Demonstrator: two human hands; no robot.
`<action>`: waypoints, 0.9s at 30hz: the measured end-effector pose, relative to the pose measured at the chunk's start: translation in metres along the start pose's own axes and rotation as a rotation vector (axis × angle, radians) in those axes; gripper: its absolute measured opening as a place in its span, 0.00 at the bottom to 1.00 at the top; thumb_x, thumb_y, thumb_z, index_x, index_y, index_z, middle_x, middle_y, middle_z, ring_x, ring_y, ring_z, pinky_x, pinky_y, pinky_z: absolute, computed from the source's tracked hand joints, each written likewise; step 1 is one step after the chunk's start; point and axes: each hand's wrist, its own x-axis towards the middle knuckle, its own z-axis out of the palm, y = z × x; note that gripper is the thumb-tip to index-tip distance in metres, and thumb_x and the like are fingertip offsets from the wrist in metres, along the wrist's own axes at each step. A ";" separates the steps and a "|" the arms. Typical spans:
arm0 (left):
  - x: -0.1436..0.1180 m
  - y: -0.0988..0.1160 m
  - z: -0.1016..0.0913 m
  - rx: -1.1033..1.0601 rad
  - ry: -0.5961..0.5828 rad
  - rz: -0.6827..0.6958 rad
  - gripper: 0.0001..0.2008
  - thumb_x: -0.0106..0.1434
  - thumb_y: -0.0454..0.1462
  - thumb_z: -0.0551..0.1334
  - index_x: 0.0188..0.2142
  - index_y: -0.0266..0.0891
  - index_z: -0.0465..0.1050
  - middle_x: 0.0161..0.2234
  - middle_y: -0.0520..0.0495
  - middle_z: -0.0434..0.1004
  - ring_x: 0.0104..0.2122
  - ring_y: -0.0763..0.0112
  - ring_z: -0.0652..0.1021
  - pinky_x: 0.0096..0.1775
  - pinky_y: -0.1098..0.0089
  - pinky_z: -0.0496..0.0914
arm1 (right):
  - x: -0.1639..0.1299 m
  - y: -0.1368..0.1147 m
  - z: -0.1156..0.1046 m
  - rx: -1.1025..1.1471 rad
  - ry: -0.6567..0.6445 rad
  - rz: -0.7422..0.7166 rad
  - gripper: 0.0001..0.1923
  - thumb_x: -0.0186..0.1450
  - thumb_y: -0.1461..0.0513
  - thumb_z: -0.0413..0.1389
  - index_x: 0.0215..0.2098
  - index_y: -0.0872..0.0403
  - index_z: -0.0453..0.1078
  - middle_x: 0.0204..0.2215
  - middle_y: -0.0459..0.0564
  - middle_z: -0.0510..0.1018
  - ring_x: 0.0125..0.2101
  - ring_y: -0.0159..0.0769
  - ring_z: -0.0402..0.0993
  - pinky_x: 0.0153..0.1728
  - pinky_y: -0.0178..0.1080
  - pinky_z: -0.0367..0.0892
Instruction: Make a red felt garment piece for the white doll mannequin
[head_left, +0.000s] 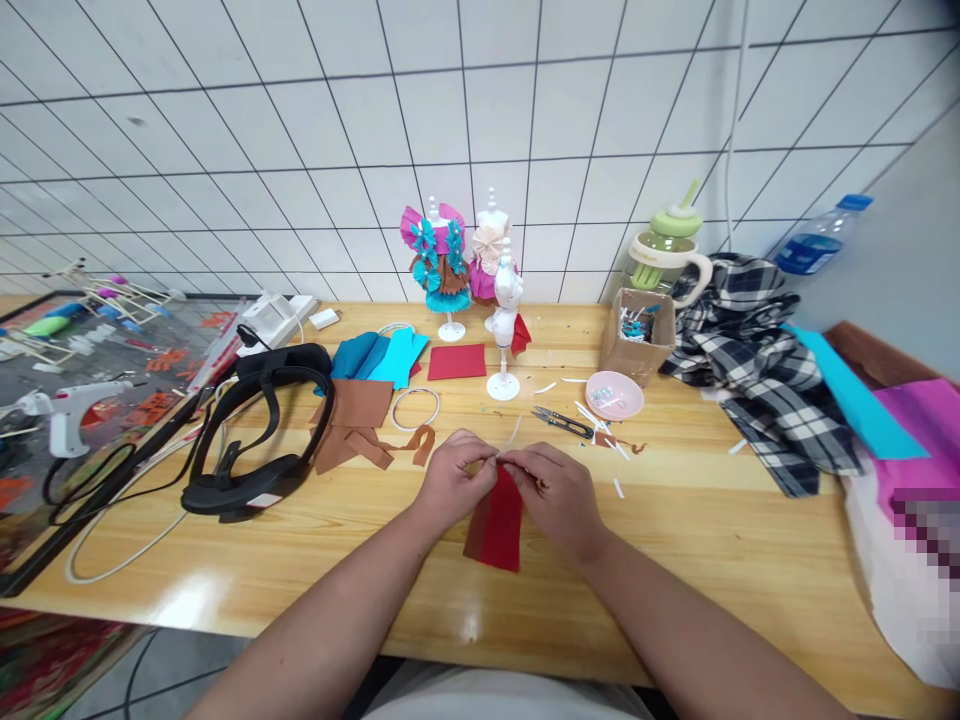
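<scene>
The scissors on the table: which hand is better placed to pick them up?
Probably the right hand. The scissors lie just beyond it, on its side of the red felt. The left hand would have to cross over the right. Both hands now pinch the felt, so one must let go first.

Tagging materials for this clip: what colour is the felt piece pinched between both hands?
Red felt piece, clearest in the head view.

Both forearms extend forward and converge at centre. Left hand (452, 478) and right hand (556, 492) meet fingertip to fingertip, fingers curled inward in a pinch, knuckles up, wrists slightly raised, thumbs hidden underneath.
</scene>
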 end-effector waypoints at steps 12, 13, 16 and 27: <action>-0.002 0.005 0.001 -0.007 -0.014 -0.040 0.10 0.61 0.31 0.58 0.30 0.38 0.79 0.24 0.48 0.79 0.28 0.70 0.75 0.32 0.70 0.69 | 0.001 -0.008 -0.005 -0.132 0.074 -0.048 0.07 0.68 0.63 0.53 0.39 0.52 0.74 0.35 0.49 0.79 0.36 0.35 0.74 0.38 0.36 0.67; -0.003 0.005 0.002 -0.009 -0.010 -0.050 0.11 0.61 0.31 0.58 0.31 0.38 0.80 0.25 0.48 0.79 0.28 0.70 0.75 0.32 0.70 0.70 | 0.001 -0.008 -0.005 -0.143 0.076 -0.057 0.08 0.68 0.63 0.53 0.40 0.51 0.75 0.35 0.49 0.79 0.36 0.35 0.74 0.39 0.36 0.67; -0.004 0.006 0.002 -0.011 -0.002 -0.071 0.10 0.61 0.31 0.58 0.32 0.39 0.80 0.25 0.48 0.79 0.29 0.70 0.76 0.32 0.71 0.70 | 0.001 -0.009 -0.005 -0.169 0.069 -0.074 0.09 0.68 0.62 0.53 0.41 0.51 0.75 0.35 0.48 0.80 0.37 0.35 0.74 0.40 0.36 0.67; -0.004 0.006 0.001 -0.004 -0.096 -0.019 0.11 0.64 0.31 0.57 0.32 0.38 0.79 0.24 0.49 0.77 0.27 0.71 0.74 0.32 0.70 0.68 | 0.002 -0.005 -0.009 -0.327 0.066 -0.126 0.09 0.69 0.61 0.53 0.41 0.50 0.76 0.33 0.47 0.80 0.35 0.32 0.75 0.37 0.33 0.65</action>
